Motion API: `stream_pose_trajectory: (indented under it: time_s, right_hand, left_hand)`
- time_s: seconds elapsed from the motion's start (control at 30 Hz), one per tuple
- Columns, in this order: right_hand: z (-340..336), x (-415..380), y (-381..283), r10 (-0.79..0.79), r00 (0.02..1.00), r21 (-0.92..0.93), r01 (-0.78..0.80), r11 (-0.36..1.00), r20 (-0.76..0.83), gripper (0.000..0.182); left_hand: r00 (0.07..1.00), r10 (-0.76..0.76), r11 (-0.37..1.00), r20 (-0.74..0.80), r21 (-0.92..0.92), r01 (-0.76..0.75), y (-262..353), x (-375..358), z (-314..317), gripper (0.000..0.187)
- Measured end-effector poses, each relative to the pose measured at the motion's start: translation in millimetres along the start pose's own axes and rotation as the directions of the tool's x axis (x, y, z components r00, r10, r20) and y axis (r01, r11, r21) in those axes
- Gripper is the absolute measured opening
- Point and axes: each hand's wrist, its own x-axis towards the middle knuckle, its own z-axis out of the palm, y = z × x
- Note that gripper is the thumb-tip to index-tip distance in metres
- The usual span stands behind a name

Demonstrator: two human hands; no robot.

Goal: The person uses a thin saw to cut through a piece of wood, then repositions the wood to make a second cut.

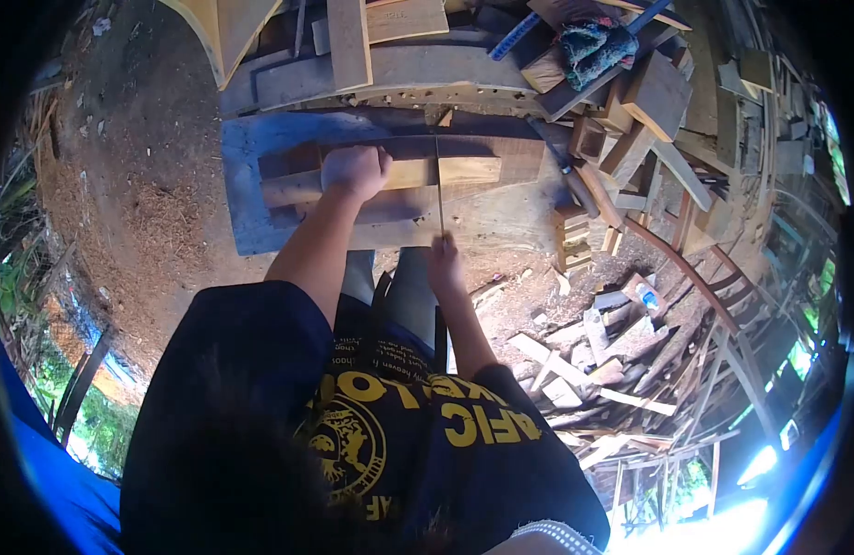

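My left hand (pixel 356 173) is closed over a long, light-coloured piece of wood (pixel 404 173), pressing it down on the workbench (pixel 501 217). My right hand (pixel 445 268) grips a handsaw (pixel 440 199); its blade shows edge-on as a thin dark line across the wood, and the handle is mostly hidden in my fingers. On the blade's right side lies the other stretch of the light wood (pixel 471 170). Behind it is a darker brown board (pixel 519 159). Some blur covers my right hand and the wood's near edge.
Cut blocks (pixel 658 97) and a dark patterned cloth (pixel 595 51) are heaped at the back right. A small stack of wood pieces (pixel 572 239) stands by the bench's right end. Offcuts (pixel 594 347) litter the ground at right. Planks (pixel 350 42) lie beyond the bench.
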Motion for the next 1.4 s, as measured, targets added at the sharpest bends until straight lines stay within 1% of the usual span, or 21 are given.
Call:
stream_pose_trajectory:
  time_s: [0.13,0.2,0.27,0.37,0.43,0.47,0.53,0.6,0.67,0.73,0.77,0.83,0.87,0.93,0.97,1.1,1.17,1.2,1.27,1.33,1.4]
  right_hand:
    - [-15,-14,-24,-0.060,0.998,-0.133,0.063,0.989,0.026,0.031]
    - [-15,13,-60,0.004,1.000,-0.071,-0.002,0.997,0.024,0.029]
    - [-18,12,-64,0.027,0.999,-0.043,-0.025,0.999,0.038,0.031]
    - [-32,-22,-44,0.122,0.989,-0.089,-0.115,0.989,0.083,0.031]
    - [-38,-41,-33,0.093,0.995,-0.038,-0.092,0.995,0.038,0.028]
    - [-35,-36,-27,0.106,0.994,-0.043,-0.104,0.994,0.040,0.028]
    - [-32,-2,-51,-0.018,0.999,-0.145,0.024,0.989,0.043,0.028]
    - [-27,11,-56,-0.040,0.999,-0.145,0.043,0.988,0.024,0.028]
    - [-31,3,-57,-0.060,0.998,-0.133,0.061,0.989,0.010,0.029]
    - [-48,-30,-51,0.075,0.991,-0.153,-0.057,0.987,0.115,0.032]
    - [-51,-33,-51,0.078,0.990,-0.151,-0.060,0.987,0.115,0.032]
    - [-61,-43,-62,0.175,0.969,-0.106,-0.158,0.982,0.177,0.032]
    - [-59,-35,-66,0.180,0.968,-0.111,-0.162,0.981,0.174,0.032]
    - [-46,2,-79,0.071,0.983,-0.186,-0.039,0.982,0.169,0.035]
    - [-45,8,-84,0.116,0.980,-0.151,-0.092,0.984,0.161,0.035]
    - [-62,-27,-73,0.183,0.962,-0.204,-0.142,0.969,0.201,0.034]
    - [-71,-49,-69,0.252,0.942,-0.063,-0.244,0.968,0.222,0.034]
    - [-68,-44,-69,0.263,0.940,-0.069,-0.254,0.965,0.217,0.034]
    - [-51,-4,-75,0.185,0.965,-0.221,-0.143,0.965,0.185,0.034]
    - [-44,18,-85,0.141,0.976,-0.171,-0.112,0.979,0.167,0.035]
    - [-42,16,-86,0.095,0.985,-0.108,-0.080,0.991,0.142,0.035]
  left_hand:
    - [1.000,-0.013,1.000,0.010,0.010,0.012,0,1,4,0.045]
    - [1.000,-0.010,1.000,0.007,0.002,0.010,1,1,-1,0.044]
    - [1.000,-0.010,1.000,-0.016,-0.016,0.009,-1,1,3,0.044]
    - [0.999,-0.001,1.000,-0.052,-0.010,0.000,-5,2,9,0.044]
    - [0.998,-0.003,1.000,-0.065,0.002,0.003,-3,2,4,0.044]
    - [0.998,-0.017,1.000,-0.063,-0.011,0.017,-3,1,3,0.043]
    - [0.998,-0.024,0.999,-0.062,-0.027,0.022,0,1,4,0.042]
    - [0.995,0.007,0.999,-0.099,-0.040,-0.011,-2,0,7,0.041]
    - [0.996,-0.020,0.999,-0.089,-0.037,0.016,-1,0,8,0.041]
    - [0.997,-0.034,0.999,-0.073,-0.024,0.032,-2,1,5,0.040]
    - [0.998,-0.029,0.999,-0.064,-0.031,0.027,-2,0,3,0.038]
    - [0.999,-0.026,0.999,-0.045,-0.047,0.024,-1,-4,6,0.037]
    - [0.999,-0.020,0.999,-0.035,-0.034,0.019,-3,-1,7,0.037]
    - [0.999,-0.025,0.999,-0.029,-0.030,0.024,-1,0,8,0.037]
    - [0.999,-0.006,0.999,-0.054,-0.049,0.003,-1,-2,7,0.037]
    - [0.989,0.032,0.999,-0.145,-0.033,-0.037,-5,-1,11,0.035]
    - [0.995,-0.003,0.997,-0.099,-0.076,-0.005,-5,-2,4,0.034]
    - [0.998,-0.037,0.993,-0.055,-0.118,0.030,-2,-3,3,0.033]
    - [0.995,-0.007,0.994,-0.095,-0.108,-0.003,-4,2,11,0.033]
    - [0.991,-0.001,0.995,-0.133,-0.097,-0.012,-5,-2,12,0.033]
    - [1.000,-0.005,0.999,-0.009,-0.047,0.005,-3,-2,-1,0.032]
